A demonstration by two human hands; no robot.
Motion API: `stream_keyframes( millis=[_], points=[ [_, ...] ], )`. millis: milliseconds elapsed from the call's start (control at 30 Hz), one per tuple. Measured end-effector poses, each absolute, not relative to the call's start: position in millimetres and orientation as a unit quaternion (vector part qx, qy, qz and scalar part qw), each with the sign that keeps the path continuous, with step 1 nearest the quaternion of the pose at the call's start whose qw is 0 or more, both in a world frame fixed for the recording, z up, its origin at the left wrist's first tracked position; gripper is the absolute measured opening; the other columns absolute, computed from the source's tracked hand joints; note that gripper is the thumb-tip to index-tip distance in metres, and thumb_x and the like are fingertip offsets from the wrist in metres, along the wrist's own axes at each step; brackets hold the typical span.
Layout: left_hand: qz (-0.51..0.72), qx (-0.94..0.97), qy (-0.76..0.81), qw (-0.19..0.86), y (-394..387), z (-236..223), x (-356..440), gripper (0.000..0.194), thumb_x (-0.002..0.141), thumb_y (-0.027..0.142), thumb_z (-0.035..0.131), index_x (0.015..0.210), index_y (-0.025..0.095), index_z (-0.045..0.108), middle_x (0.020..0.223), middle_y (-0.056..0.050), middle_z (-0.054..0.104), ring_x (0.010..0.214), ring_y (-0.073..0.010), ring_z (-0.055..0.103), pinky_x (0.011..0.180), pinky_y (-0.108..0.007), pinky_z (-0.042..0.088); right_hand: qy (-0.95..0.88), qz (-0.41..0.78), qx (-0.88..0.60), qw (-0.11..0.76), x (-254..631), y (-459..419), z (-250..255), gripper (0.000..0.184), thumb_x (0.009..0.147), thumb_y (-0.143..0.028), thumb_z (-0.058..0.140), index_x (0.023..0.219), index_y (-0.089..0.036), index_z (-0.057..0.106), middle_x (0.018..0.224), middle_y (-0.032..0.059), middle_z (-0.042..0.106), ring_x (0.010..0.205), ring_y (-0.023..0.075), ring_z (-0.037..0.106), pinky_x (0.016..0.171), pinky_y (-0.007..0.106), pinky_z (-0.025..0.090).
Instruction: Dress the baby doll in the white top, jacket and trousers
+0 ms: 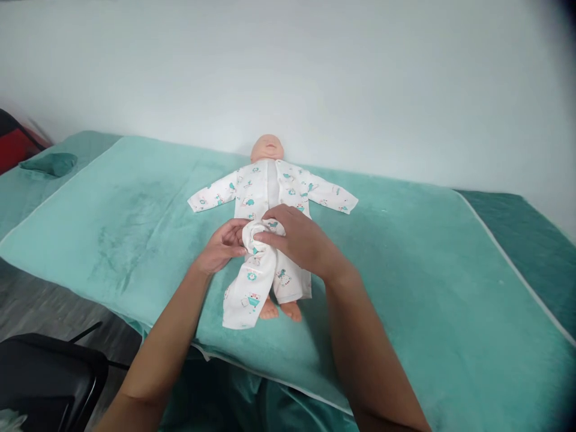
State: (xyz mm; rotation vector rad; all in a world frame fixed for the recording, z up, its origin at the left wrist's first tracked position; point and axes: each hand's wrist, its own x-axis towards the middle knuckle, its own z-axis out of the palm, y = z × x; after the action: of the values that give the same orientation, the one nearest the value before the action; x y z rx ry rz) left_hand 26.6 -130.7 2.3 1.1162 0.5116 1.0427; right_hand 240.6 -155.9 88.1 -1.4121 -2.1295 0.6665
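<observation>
A baby doll (267, 147) lies on its back on the green-covered bed, dressed in a white printed shirt (252, 186) with both sleeves spread wide. Over its lower body are white printed baby pants (249, 294), bunched into a ring at the waist. My left hand (220, 246) grips the left side of that bunched waist between thumb and fingers. From the other side my right hand (297, 237) holds the same waist, its thumb pressed into the gathered opening. The doll's two feet (279, 309) show below the cloth; its legs are mostly hidden.
The bed (405, 288) with its green cover stands against a white wall (288, 72). A black chair (49, 378) is at the lower left. At the far left lie a face-hole opening (49, 163) in the bed and something red and black (15, 144).
</observation>
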Motion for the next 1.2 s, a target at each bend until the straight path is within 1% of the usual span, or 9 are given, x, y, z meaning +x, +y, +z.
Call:
stream_keyframes(
  millis=[167, 233, 400, 500, 633, 833, 967, 1067, 1200],
  points=[
    [0.440, 0.583, 0.281, 0.622, -139.1, 10.2, 30.1, 0.068, 0.064, 0.025, 0.092, 0.125, 0.024, 0.063, 0.117, -0.006, 0.067, 0.103, -0.0202, 0.063, 0.086, -0.029, 0.049, -0.755, 0.348, -0.494, 0.256, 243.2, -161.8, 98.6, 0.032, 0.084, -0.041, 0.071, 0.113, -0.028, 0.063, 0.113, -0.0012, 0.071, 0.102, 0.0218, 0.065, 0.084, 0.033, 0.046],
    [0.423, 0.616, 0.307, 0.589, -146.3, 16.4, 34.7, 0.061, 0.065, 0.026, 0.091, 0.120, 0.023, 0.066, 0.121, -0.006, 0.066, 0.110, -0.0221, 0.060, 0.093, -0.030, 0.046, -0.756, 0.378, -0.459, 0.275, 245.5, -164.3, 103.5, 0.031, 0.080, -0.035, 0.073, 0.109, -0.028, 0.064, 0.111, -0.0031, 0.071, 0.100, 0.0200, 0.065, 0.084, 0.031, 0.047],
    [0.501, 0.562, 0.340, 0.563, -150.7, 37.4, 53.5, 0.027, 0.076, 0.034, 0.082, 0.092, 0.020, 0.066, 0.090, 0.000, 0.066, 0.083, -0.0148, 0.059, 0.076, -0.026, 0.045, -0.743, 0.383, -0.455, 0.305, 254.9, -158.6, 103.1, 0.030, 0.077, -0.036, 0.074, 0.102, -0.023, 0.063, 0.101, -0.0004, 0.069, 0.091, 0.0199, 0.063, 0.077, 0.030, 0.048],
    [0.562, 0.508, 0.331, 0.562, -140.3, 55.9, 65.3, 0.029, 0.077, 0.036, 0.083, 0.090, 0.021, 0.062, 0.081, 0.002, 0.061, 0.071, -0.0109, 0.054, 0.066, -0.023, 0.041, -0.724, 0.402, -0.478, 0.293, 257.5, -152.7, 97.6, 0.036, 0.075, -0.043, 0.077, 0.101, -0.021, 0.067, 0.099, 0.0019, 0.071, 0.089, 0.0222, 0.063, 0.076, 0.032, 0.048],
    [0.552, 0.464, 0.315, 0.617, -129.7, 72.7, 77.4, 0.034, 0.079, 0.045, 0.081, 0.093, 0.022, 0.060, 0.072, 0.005, 0.055, 0.060, -0.0094, 0.048, 0.059, -0.022, 0.038, -0.666, 0.471, -0.475, 0.330, 256.3, -150.5, 94.3, 0.028, 0.079, -0.044, 0.072, 0.092, -0.019, 0.072, 0.092, 0.0019, 0.073, 0.087, 0.0231, 0.065, 0.074, 0.032, 0.048],
    [0.521, 0.484, 0.365, 0.601, -136.8, 64.1, 77.4, 0.043, 0.084, 0.060, 0.071, 0.084, 0.017, 0.063, 0.076, 0.002, 0.058, 0.069, -0.0114, 0.052, 0.065, -0.024, 0.041, -0.552, 0.537, -0.488, 0.411, 258.3, -144.5, 87.4, 0.024, 0.072, -0.032, 0.073, 0.092, -0.020, 0.071, 0.085, -0.0002, 0.070, 0.076, 0.0187, 0.062, 0.067, 0.029, 0.046],
    [0.396, 0.560, 0.362, 0.631, -141.8, 66.6, 66.4, 0.048, 0.074, 0.052, 0.083, 0.102, 0.015, 0.068, 0.092, -0.003, 0.068, 0.080, -0.0156, 0.061, 0.071, -0.026, 0.044, -0.533, 0.564, -0.473, 0.419, 259.0, -142.1, 83.8, 0.015, 0.070, -0.029, 0.071, 0.081, -0.020, 0.066, 0.070, -0.0031, 0.061, 0.063, 0.0142, 0.053, 0.057, 0.026, 0.039],
    [0.380, 0.573, 0.356, 0.633, -141.0, 69.0, 63.8, 0.046, 0.074, 0.041, 0.086, 0.108, 0.016, 0.070, 0.101, -0.006, 0.072, 0.087, -0.0191, 0.065, 0.076, -0.028, 0.046, -0.548, 0.573, -0.456, 0.405, 257.4, -144.4, 85.7, 0.019, 0.073, -0.033, 0.073, 0.085, -0.020, 0.068, 0.075, -0.0018, 0.065, 0.066, 0.0152, 0.057, 0.059, 0.026, 0.042],
    [0.517, 0.502, 0.355, 0.595, -137.5, 63.4, 73.4, 0.030, 0.080, 0.043, 0.079, 0.093, 0.018, 0.069, 0.085, 0.001, 0.068, 0.076, -0.0136, 0.061, 0.071, -0.025, 0.046, -0.603, 0.575, -0.415, 0.366, 258.3, -149.1, 90.4, 0.035, 0.076, -0.044, 0.078, 0.101, -0.020, 0.073, 0.095, 0.0021, 0.073, 0.085, 0.0207, 0.066, 0.072, 0.030, 0.050]
  ],
)
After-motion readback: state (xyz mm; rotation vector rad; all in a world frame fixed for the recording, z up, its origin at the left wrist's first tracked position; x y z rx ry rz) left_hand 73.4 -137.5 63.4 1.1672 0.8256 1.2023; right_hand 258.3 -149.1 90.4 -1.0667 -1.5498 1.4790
